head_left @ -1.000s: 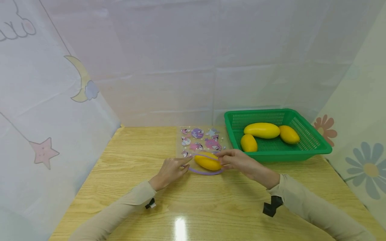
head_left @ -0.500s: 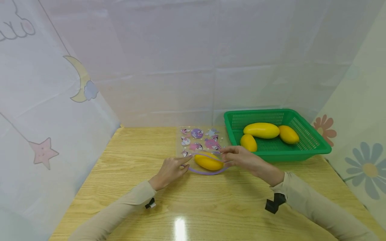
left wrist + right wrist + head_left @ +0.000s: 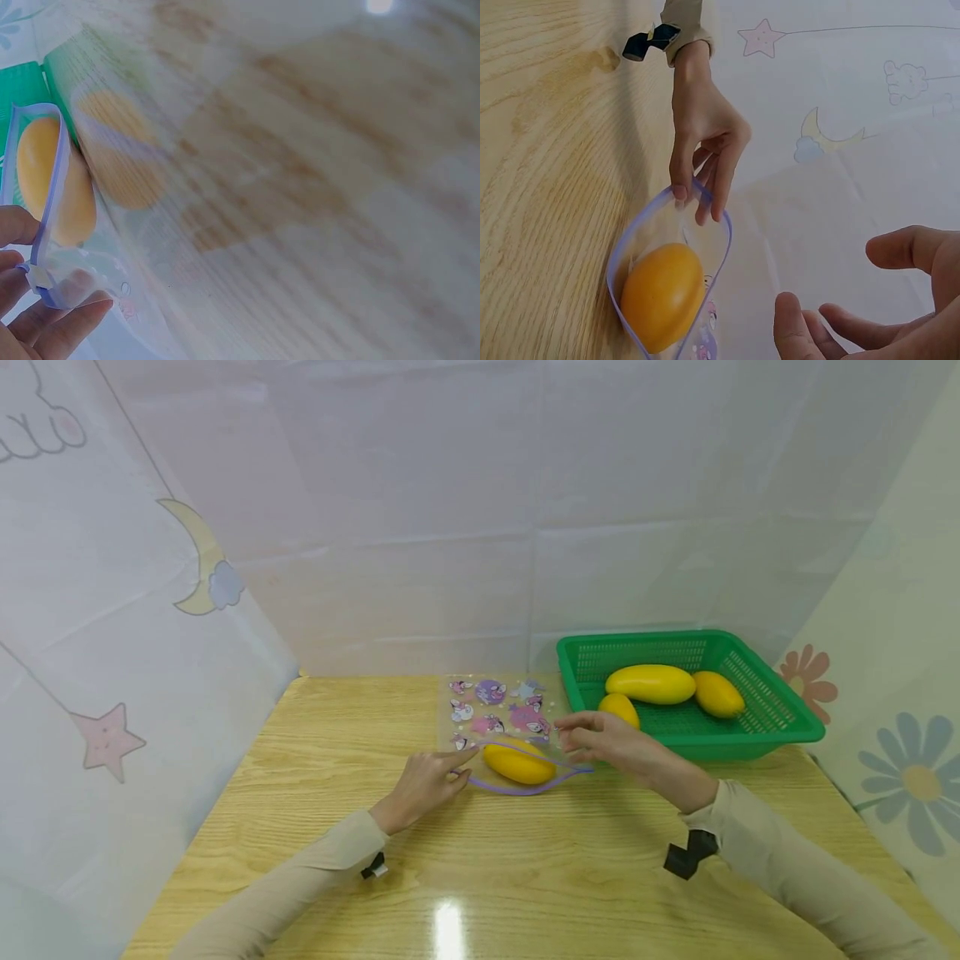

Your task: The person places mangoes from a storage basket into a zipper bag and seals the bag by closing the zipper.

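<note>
Transparent printed bag (image 3: 489, 712) lies on surface (image 3: 525, 868), left of green basket (image 3: 720, 745); purple rim (image 3: 519, 792) parted around yellow fruit (image 3: 517, 765) in bag's mouth. Left hand (image 3: 426, 785), farther left of basket: fingers pinch end of purple rim. Right hand (image 3: 617, 748), beside basket's near left corner: fingers apart, loosely bent, clear of bag. Three more yellow fruits (image 3: 651, 684) lie inside basket.

The wood-grained counter (image 3: 525, 877) carries a green basket (image 3: 750, 745) toward the back right and, just beside it, a clear printed bag (image 3: 491, 724) with purple edging.
</note>
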Action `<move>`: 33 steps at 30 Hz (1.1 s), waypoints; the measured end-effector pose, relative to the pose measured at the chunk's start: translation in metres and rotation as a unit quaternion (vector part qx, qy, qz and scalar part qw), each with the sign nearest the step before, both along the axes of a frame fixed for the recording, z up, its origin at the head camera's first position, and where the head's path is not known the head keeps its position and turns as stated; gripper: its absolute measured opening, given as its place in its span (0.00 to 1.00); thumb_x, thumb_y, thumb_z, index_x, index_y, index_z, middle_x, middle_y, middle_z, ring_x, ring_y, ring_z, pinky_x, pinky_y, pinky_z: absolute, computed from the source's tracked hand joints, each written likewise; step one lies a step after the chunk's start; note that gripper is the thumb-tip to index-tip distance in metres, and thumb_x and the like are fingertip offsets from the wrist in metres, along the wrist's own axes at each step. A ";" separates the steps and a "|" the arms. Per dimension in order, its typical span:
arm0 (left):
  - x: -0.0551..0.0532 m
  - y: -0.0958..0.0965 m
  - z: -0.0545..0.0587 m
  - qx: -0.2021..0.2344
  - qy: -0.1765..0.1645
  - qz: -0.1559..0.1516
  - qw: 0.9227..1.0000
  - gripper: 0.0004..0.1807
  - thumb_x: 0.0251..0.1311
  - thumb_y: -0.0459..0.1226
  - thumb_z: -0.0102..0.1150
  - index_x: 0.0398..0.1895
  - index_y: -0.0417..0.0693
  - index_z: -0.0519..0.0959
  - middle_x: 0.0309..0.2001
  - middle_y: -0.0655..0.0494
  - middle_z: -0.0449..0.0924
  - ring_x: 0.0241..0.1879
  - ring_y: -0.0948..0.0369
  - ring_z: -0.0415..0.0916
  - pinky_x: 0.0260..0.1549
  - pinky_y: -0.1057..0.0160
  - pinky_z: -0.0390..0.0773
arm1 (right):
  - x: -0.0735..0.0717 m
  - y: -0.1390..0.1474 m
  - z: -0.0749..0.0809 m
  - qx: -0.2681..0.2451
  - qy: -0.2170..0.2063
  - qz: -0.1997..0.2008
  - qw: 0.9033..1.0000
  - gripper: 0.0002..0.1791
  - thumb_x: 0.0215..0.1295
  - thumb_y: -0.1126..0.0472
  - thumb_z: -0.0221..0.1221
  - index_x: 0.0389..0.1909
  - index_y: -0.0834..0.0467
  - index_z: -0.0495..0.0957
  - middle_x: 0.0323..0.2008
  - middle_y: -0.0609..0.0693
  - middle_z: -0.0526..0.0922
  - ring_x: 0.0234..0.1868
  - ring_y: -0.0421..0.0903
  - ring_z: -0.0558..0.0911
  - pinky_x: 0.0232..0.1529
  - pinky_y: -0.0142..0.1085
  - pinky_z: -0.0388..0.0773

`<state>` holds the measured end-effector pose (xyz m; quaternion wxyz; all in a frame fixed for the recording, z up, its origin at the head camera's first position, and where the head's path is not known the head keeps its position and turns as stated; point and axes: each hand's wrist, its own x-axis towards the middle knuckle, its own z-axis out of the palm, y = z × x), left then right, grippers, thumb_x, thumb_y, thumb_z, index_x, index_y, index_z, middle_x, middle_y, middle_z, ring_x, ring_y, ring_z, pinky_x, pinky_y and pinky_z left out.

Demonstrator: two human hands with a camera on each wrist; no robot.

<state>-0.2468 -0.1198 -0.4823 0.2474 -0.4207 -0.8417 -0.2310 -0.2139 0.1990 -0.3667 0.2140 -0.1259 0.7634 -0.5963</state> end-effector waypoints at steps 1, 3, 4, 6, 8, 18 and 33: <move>0.000 0.000 0.000 0.000 0.001 0.000 1.000 0.22 0.51 0.30 0.72 0.52 0.41 0.84 0.37 0.49 0.88 0.12 0.78 0.45 0.10 0.79 0.49 | 0.000 0.001 0.001 0.002 -0.001 -0.003 1.000 0.28 0.75 0.60 0.50 0.68 0.74 0.60 0.66 0.69 0.65 0.57 0.59 0.74 0.61 0.51 0.71; 0.000 0.000 0.000 0.001 0.003 -0.001 1.000 0.22 0.51 0.30 0.72 0.52 0.41 0.84 0.37 0.49 0.88 0.12 0.79 0.44 0.10 0.79 0.49 | -0.001 0.003 0.002 0.006 0.004 -0.004 1.000 0.28 0.76 0.59 0.50 0.68 0.73 0.61 0.65 0.69 0.67 0.57 0.61 0.73 0.61 0.52 0.71; 0.000 0.001 0.001 0.001 0.004 -0.001 1.000 0.22 0.51 0.29 0.72 0.52 0.42 0.84 0.36 0.49 0.88 0.13 0.79 0.44 0.10 0.79 0.49 | -0.001 0.003 0.002 0.007 0.007 -0.004 1.000 0.28 0.76 0.58 0.50 0.68 0.73 0.61 0.65 0.69 0.67 0.57 0.62 0.73 0.61 0.52 0.71; 0.000 0.001 0.001 0.002 0.007 -0.002 1.000 0.22 0.50 0.29 0.73 0.52 0.42 0.84 0.35 0.50 0.88 0.13 0.79 0.44 0.10 0.79 0.49 | -0.002 0.005 0.003 0.012 0.006 -0.010 1.000 0.29 0.76 0.57 0.50 0.68 0.72 0.61 0.64 0.68 0.68 0.56 0.60 0.74 0.61 0.53 0.70; 0.001 0.001 0.001 0.003 0.010 -0.002 1.000 0.22 0.50 0.29 0.73 0.52 0.42 0.84 0.35 0.50 0.88 0.14 0.80 0.45 0.11 0.79 0.49 | -0.004 0.006 0.003 0.016 0.004 -0.015 1.000 0.30 0.76 0.56 0.51 0.69 0.72 0.61 0.63 0.67 0.69 0.54 0.57 0.76 0.61 0.54 0.70; 0.000 0.000 -0.001 0.001 0.010 0.004 1.000 0.23 0.50 0.30 0.73 0.53 0.43 0.84 0.36 0.50 0.88 0.13 0.80 0.44 0.10 0.79 0.49 | -0.010 0.013 0.007 0.028 0.013 -0.023 0.999 0.28 0.77 0.55 0.49 0.67 0.73 0.64 0.68 0.70 0.63 0.58 0.63 0.74 0.60 0.52 0.72; -0.001 0.001 -0.001 -0.003 0.000 0.003 1.000 0.22 0.51 0.29 0.73 0.52 0.42 0.84 0.36 0.50 0.88 0.12 0.78 0.49 0.10 0.79 0.49 | -0.017 0.022 0.012 0.022 0.020 -0.028 0.999 0.28 0.80 0.55 0.43 0.69 0.73 0.60 0.66 0.71 0.63 0.63 0.67 0.67 0.62 0.56 0.68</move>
